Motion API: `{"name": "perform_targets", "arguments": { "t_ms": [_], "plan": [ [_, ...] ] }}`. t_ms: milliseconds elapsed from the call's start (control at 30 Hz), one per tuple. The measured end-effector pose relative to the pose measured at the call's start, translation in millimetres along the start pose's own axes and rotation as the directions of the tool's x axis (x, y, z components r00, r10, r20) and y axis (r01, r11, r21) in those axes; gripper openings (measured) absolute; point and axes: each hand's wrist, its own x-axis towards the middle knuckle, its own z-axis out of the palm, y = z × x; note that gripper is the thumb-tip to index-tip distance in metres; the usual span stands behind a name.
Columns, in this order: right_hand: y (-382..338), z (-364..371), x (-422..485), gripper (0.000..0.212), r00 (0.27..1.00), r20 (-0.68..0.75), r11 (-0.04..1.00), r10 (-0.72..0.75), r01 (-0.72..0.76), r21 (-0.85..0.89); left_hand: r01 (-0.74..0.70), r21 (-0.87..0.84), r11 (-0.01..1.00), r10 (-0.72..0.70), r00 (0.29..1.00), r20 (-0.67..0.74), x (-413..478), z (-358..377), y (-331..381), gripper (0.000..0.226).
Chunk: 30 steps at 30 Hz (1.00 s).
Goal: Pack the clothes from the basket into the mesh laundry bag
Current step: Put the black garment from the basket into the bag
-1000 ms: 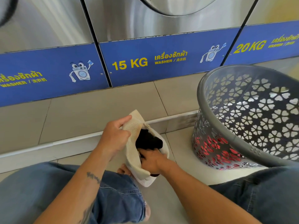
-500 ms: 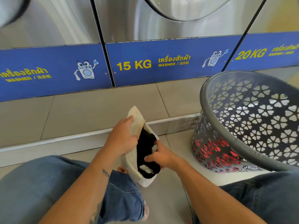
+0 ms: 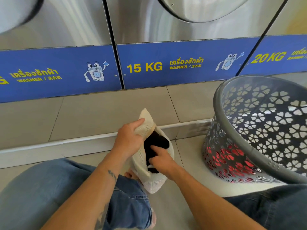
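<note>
A cream mesh laundry bag (image 3: 147, 178) stands upright on the floor between my knees, its mouth held open. My left hand (image 3: 128, 138) grips the bag's upper left rim. A black garment (image 3: 155, 143) fills the mouth of the bag. My right hand (image 3: 162, 159) presses on this garment with the index finger stretched out and the other fingers curled into the cloth. To the right stands a grey plastic basket (image 3: 232, 103) with flower-shaped holes, tilted toward me. Something red (image 3: 227, 156) shows through its lower wall.
Steel washers (image 3: 182, 27) with blue label panels line the wall ahead, above a tiled step (image 3: 99, 112). My knees in blue jeans (image 3: 49, 193) frame the bag on both sides. A bare foot (image 3: 130, 174) peeks out just left of the bag.
The view has tilted up a little. My right hand has slid deeper along the black garment, pushing it further down into the bag. My left hand keeps its hold on the rim.
</note>
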Motion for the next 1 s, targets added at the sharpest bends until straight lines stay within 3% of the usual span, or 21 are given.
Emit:
{"name": "perform_targets", "arguments": {
  "t_ms": [200,367,567,733,867,933,1000],
  "plan": [
    [20.2,-27.8,6.8,0.03,0.993,-0.046,0.988,0.111,-0.115,-0.1,0.043,-0.142,0.989,-0.058,0.993,-0.102,4.3,-6.8,-4.6,0.063],
    [-2.2,-68.2,5.2,0.041,0.985,-0.156,0.915,0.079,-0.134,-0.382,0.03,-0.125,0.992,-0.043,0.994,-0.103,4.3,-1.8,1.9,0.064],
    [-5.1,-93.8,-13.7,0.066,0.943,-0.329,0.853,-0.054,-0.127,-0.505,-0.04,-0.111,0.993,0.041,0.999,0.01,-5.9,8.8,5.7,0.064],
    [12.2,-99.1,-35.4,0.079,0.974,-0.219,0.884,-0.064,-0.046,-0.465,-0.056,-0.059,0.997,0.062,0.994,0.092,-9.8,27.5,9.6,0.065],
    [16.6,-100.8,-41.5,0.091,0.998,-0.052,0.927,0.038,-0.054,-0.371,-0.085,-0.024,0.996,0.087,0.99,0.108,-8.0,38.5,18.5,0.07],
    [21.8,-101.3,-41.3,0.084,0.992,-0.057,0.861,0.11,-0.124,-0.493,-0.087,-0.017,0.996,0.088,0.99,0.108,-7.5,43.0,20.8,0.07],
    [32.6,-99.8,-42.6,0.074,0.978,-0.19,0.754,0.086,-0.189,-0.629,-0.09,-0.018,0.996,0.091,0.989,0.114,-7.6,45.8,22.0,0.067]
  ]
}}
